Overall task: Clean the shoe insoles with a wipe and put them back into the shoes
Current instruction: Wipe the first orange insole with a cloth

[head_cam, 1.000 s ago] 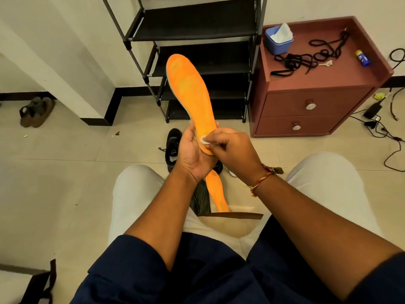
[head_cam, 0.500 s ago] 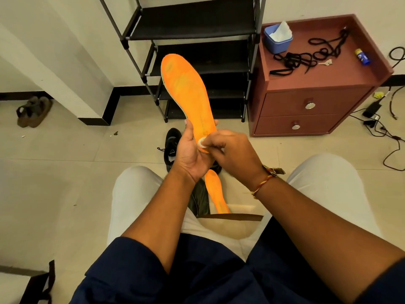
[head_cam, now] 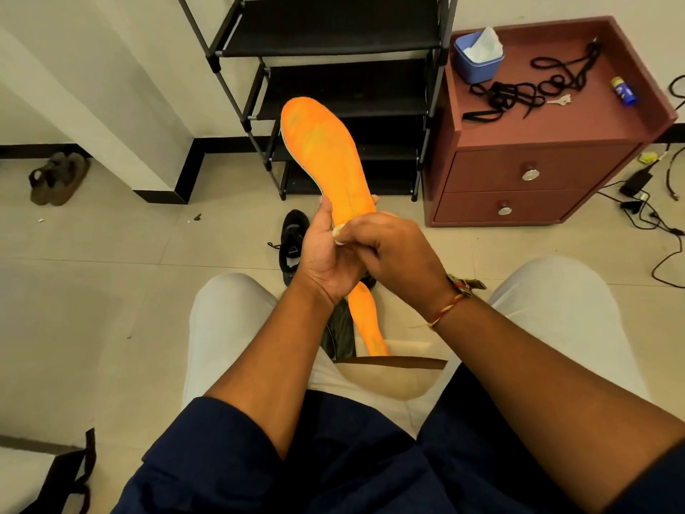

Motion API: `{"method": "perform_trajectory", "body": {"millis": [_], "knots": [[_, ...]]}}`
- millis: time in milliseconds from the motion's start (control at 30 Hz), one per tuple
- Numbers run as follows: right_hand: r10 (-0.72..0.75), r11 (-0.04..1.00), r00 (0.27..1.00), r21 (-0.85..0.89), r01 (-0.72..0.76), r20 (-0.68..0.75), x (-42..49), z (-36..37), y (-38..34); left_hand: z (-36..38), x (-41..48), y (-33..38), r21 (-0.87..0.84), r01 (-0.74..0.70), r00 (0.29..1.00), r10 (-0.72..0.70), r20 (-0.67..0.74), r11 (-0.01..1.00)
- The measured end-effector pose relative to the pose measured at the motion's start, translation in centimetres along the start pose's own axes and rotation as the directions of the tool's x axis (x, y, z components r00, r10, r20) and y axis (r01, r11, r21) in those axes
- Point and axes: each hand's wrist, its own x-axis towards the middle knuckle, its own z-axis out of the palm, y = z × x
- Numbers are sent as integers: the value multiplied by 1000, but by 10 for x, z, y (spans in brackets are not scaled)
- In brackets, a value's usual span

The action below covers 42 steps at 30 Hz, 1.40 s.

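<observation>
Orange insole (head_cam: 326,153) stands toe-up before the seated person, the left hand (head_cam: 326,261) wrapped round its narrow waist, the right hand (head_cam: 393,250) pinching a small white wipe (head_cam: 339,231) against it. It looks light, thin, bendy foam; gripping the waist should keep it from flopping. No writing reads; the black shoe (head_cam: 293,243) on the floor (head_cam: 111,291) shows only a triangle mark.
</observation>
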Motion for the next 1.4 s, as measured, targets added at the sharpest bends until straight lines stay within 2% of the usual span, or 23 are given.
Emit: {"method": "perform_trajectory", "body": {"millis": [67, 200, 333, 500, 633, 767, 867, 1000, 1133, 1200, 1333, 1400], "knots": [[3, 997, 999, -72, -7, -50, 5, -4, 9, 2, -2, -4, -25, 18, 999, -18, 37, 1000], [46, 973, 979, -214, -89, -200, 15, -14, 28, 7, -2, -14, 33, 25, 997, -27, 65, 999], [112, 988, 966, -78, -134, -234, 13, -18, 36, 8, -2, -16, 49, 39, 997, -42, 62, 998], [166, 985, 956, 1, -171, -241, 9, -17, 33, 8, -2, -12, 40, 34, 994, -38, 99, 999], [125, 992, 978, 23, -123, -165, 6, -6, 21, 4, -1, -10, -2, 43, 993, -43, 112, 999], [98, 991, 995, 98, -95, -24, 3, 1, 9, -3, 3, 3, 9, -23, 999, 23, 28, 1000], [40, 997, 998, 58, -43, 47, 2, -3, 10, -5, 3, 7, -16, -60, 998, 60, -22, 998], [33, 999, 999, -39, -32, 18, 2, -6, 20, -4, 2, 8, -35, -78, 997, 78, -17, 996], [37, 991, 989, -120, -55, -144, 4, -11, 27, -1, 0, -6, -34, 22, 996, -19, 88, 999], [38, 992, 985, -114, -58, -171, 5, -11, 23, 2, 0, -14, -14, 75, 992, -73, 104, 997], [-12, 1000, 1000, 25, 12, -11, 3, -4, 8, 1, 0, -5, 1, 88, 993, -88, 78, 996], [-18, 1000, 998, 21, 17, 53, 3, -5, 12, -1, 0, -2, -17, 82, 994, -81, 77, 996]]}}
